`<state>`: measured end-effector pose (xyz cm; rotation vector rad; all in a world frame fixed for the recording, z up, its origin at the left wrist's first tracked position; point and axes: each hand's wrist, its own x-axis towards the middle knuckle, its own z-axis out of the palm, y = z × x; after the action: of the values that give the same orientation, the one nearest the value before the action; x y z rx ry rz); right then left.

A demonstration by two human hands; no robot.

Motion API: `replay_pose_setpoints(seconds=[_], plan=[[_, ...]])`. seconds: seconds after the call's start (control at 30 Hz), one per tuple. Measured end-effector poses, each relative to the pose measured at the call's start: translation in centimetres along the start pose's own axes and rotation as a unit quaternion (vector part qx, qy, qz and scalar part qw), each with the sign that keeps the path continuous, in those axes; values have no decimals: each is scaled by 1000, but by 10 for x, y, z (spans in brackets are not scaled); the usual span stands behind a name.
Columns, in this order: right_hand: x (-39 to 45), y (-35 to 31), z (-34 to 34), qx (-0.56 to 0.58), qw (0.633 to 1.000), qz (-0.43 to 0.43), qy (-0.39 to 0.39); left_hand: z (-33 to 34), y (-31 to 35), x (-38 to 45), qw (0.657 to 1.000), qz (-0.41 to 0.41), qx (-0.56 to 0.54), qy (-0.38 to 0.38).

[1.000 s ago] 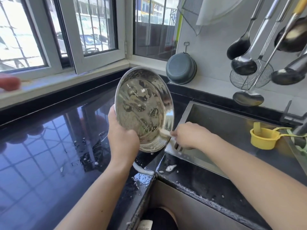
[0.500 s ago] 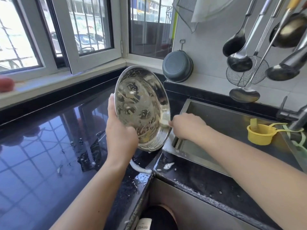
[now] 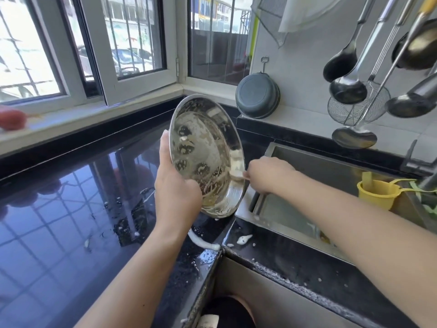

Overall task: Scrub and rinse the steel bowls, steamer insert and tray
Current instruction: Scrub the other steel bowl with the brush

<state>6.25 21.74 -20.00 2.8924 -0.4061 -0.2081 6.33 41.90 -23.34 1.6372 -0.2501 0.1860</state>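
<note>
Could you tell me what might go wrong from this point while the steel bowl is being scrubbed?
The left hand holds the soapy steel bowl tilted by its rim alone; suds could let it slip from that grip. The bowl hangs over the countertop rather than the sink, so foam may keep dripping onto the already splattered counter edge. The right hand scrubs with a pale scrubber near the rim, which could push the bowl loose.
</note>
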Motion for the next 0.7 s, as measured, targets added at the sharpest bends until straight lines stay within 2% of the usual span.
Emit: replay_pose_setpoints(seconds=[0.07,0.13,0.27,0.3,0.37,0.43,0.5,0.57,0.7], plan=[[6,5,1,21,999,11,49,1,1,1,1000,-9,-3,-5],[3,2,8,23,999,-1,42,1,-1,2,1000,-8,0,-1],[-24,-10,14,55,985,-93,-136,-1,-5,3,1000,-5,6,16],[-33,-12,9,108,974,-111,-167,-1,-4,1,1000,-6,10,18],[-43,-17,1,162,962,-125,-181,-1,-3,-2,1000,-8,17,23],[-39,-23,4,144,973,-77,-162,-3,-1,-2,1000,-12,13,25],[-24,-20,14,117,988,0,-104,-6,0,-1,999,-25,3,21],[-9,-17,23,158,985,59,-40,-7,2,-1,999,-38,-2,17],[14,-37,10,264,963,59,10,-3,6,-3,999,-28,5,18]])
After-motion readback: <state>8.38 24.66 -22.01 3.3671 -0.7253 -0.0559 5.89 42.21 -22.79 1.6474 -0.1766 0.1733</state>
